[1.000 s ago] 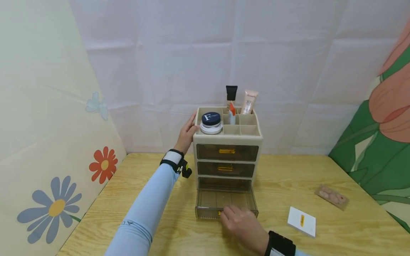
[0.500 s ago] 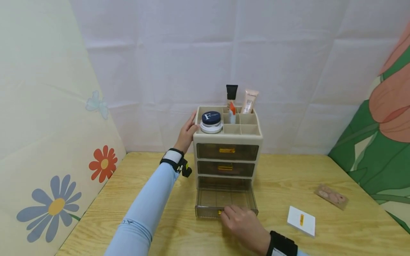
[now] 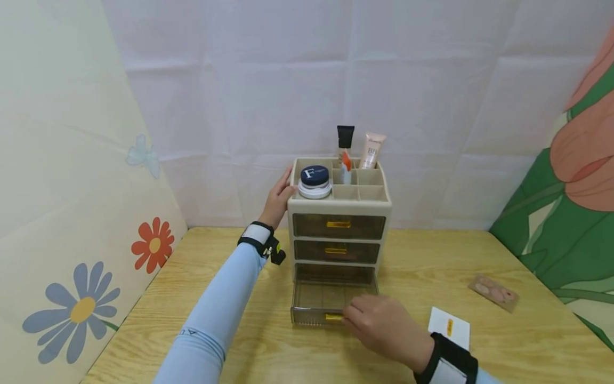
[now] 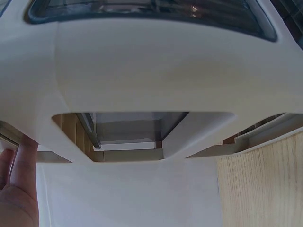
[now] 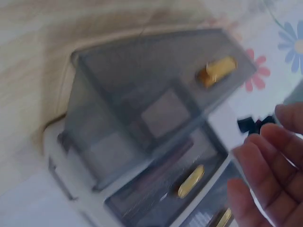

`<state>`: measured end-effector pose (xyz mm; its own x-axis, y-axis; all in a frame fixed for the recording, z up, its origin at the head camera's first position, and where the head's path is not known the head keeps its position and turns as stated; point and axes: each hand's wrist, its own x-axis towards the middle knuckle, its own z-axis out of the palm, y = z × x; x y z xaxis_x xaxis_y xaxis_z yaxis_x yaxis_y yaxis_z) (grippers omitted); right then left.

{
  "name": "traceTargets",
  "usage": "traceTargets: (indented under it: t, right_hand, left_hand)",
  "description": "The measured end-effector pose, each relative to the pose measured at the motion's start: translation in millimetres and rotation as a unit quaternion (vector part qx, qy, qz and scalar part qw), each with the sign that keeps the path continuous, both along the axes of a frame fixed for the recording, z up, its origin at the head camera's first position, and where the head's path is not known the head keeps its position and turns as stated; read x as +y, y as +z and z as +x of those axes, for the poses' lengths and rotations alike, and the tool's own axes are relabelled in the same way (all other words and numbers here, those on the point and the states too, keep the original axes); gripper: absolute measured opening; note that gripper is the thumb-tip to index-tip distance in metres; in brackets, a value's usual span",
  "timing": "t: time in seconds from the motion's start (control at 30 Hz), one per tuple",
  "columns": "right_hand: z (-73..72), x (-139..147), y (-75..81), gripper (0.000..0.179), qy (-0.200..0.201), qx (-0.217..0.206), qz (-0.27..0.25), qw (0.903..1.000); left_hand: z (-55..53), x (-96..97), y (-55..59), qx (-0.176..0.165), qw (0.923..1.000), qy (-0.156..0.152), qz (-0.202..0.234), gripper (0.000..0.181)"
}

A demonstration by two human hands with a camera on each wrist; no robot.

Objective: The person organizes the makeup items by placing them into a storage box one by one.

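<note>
A beige drawer organizer (image 3: 340,205) stands on the table, its bottom drawer (image 3: 331,292) pulled out and showing no contents. My left hand (image 3: 277,204) rests against the organizer's left side near the top, fingers lying along it; in the left wrist view, fingers (image 4: 23,172) touch the side's edge by a cutout. Just right of the bottom drawer's gold handle (image 3: 333,317) is my right hand (image 3: 384,325), fingers loosely bent. The right wrist view shows those fingers (image 5: 260,165) holding nothing, apart from the handle (image 5: 218,71). Both upper drawers are closed.
On the organizer's top sit a navy-lidded jar (image 3: 314,175), a black-capped tube (image 3: 345,136), a pink tube (image 3: 372,150) and a small orange-tipped item (image 3: 346,168). A white square box (image 3: 448,324), partly behind my right wrist, and a brownish-pink flat palette (image 3: 494,292) lie at right.
My right hand has let go of the bottom drawer's handle and moved a little right, uncovering it. The drawer stays pulled out. My left hand keeps its place on the organizer.
</note>
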<state>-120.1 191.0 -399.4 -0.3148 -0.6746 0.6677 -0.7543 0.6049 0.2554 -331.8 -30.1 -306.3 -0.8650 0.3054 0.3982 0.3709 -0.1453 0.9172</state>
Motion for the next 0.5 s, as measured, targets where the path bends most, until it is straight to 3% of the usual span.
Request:
traceTargets:
  t: [0.13, 0.23, 0.37, 0.5]
  right_hand:
    - [-0.3, 20.4, 11.3, 0.036, -0.020, -0.027, -0.005, 0.9994]
    - [-1.7, 38.2, 15.0, 0.047, -0.043, -0.032, -0.013, 0.9985]
    - [-3.5, 64.6, 14.4, 0.055, -0.085, -0.050, -0.017, 0.9950]
    - [-3.7, 90.8, 10.8, 0.026, -0.136, -0.101, -0.011, 0.9856]
  left_hand:
    - [11.7, -1.2, 7.9, -0.002, 1.0000, -0.010, -0.001, 0.060]
    - [20.6, -1.6, 14.1, 0.000, 0.9999, -0.011, -0.008, 0.061]
    - [11.7, -1.7, 9.2, -0.006, 0.9999, -0.008, -0.004, 0.059]
    - [-0.5, -0.5, 0.5, -0.002, 1.0000, 0.000, 0.001, 0.059]
